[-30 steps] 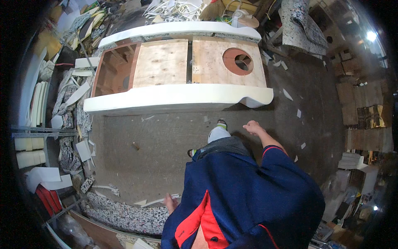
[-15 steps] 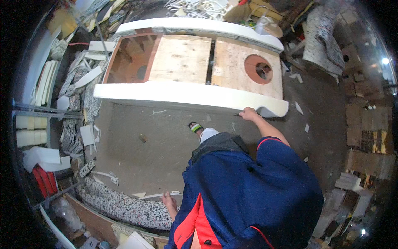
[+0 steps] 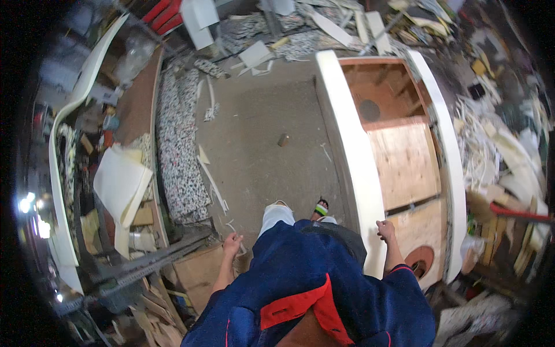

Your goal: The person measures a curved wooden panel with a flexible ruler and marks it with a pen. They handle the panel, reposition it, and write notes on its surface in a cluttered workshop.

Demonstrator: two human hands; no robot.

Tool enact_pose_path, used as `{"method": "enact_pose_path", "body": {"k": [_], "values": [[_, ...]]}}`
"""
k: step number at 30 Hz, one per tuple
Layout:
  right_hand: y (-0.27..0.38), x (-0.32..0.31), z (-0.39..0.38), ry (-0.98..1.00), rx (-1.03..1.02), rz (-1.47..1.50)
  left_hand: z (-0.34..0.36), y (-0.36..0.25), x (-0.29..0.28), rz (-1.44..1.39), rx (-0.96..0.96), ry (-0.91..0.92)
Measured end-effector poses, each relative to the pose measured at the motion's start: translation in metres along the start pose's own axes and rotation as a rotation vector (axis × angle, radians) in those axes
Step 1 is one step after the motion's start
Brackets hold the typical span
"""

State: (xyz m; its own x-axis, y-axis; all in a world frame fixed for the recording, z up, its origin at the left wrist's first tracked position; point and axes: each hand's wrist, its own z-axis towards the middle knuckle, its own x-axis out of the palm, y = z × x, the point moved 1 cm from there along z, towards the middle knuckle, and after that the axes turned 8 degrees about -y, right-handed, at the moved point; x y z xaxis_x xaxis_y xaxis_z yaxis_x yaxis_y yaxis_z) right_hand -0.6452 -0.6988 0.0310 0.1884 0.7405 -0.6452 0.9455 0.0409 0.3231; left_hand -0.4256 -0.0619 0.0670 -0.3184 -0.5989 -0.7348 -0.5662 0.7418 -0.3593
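Observation:
A long wooden frame with plywood panels (image 3: 403, 165) and white foam padding (image 3: 354, 130) along both sides lies at my right. My right hand (image 3: 385, 231) is closed over its near padded edge, its fingers curled; whatever they hold, if anything, is too small to make out. My left hand (image 3: 233, 244) hangs at my left side with its fingers loosely apart and nothing visible in it. Close beyond that hand lies a thin white foam strip (image 3: 213, 184) on the floor. A speckled foam slab (image 3: 178, 139) stretches out ahead on the left.
A brown board (image 3: 137, 101) and a folded cream foam sheet (image 3: 122, 179) lie left of the slab. Foam offcuts (image 3: 254, 55) are scattered at the far end. White scraps (image 3: 477, 150) pile up beyond the frame. A small brown piece (image 3: 282, 139) sits on the grey floor.
My body and view have turned left, so the padded frame now lies at my right instead of ahead. My right hand stays near its padded edge; my left hand has come further into view.

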Motion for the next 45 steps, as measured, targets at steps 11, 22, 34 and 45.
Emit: {"method": "enact_pose_path", "body": {"k": [11, 22, 34, 45], "values": [[0.158, 0.01, 0.115, -0.007, -0.32, -0.283, 0.024, 0.002, 0.024, 0.111, -0.129, 0.184], [0.329, -0.002, 0.115, -0.091, -0.097, -0.073, 0.297, -0.212, -0.043, 0.418, 0.714, 0.296], [0.452, 0.046, 0.182, -0.153, 0.031, 0.029, 0.502, -0.572, -0.103, -0.01, 0.298, -0.023], [0.686, -0.009, 0.381, -0.058, 0.018, -0.06, 0.589, -0.662, -0.09, 0.202, 0.27, 0.086]]}}
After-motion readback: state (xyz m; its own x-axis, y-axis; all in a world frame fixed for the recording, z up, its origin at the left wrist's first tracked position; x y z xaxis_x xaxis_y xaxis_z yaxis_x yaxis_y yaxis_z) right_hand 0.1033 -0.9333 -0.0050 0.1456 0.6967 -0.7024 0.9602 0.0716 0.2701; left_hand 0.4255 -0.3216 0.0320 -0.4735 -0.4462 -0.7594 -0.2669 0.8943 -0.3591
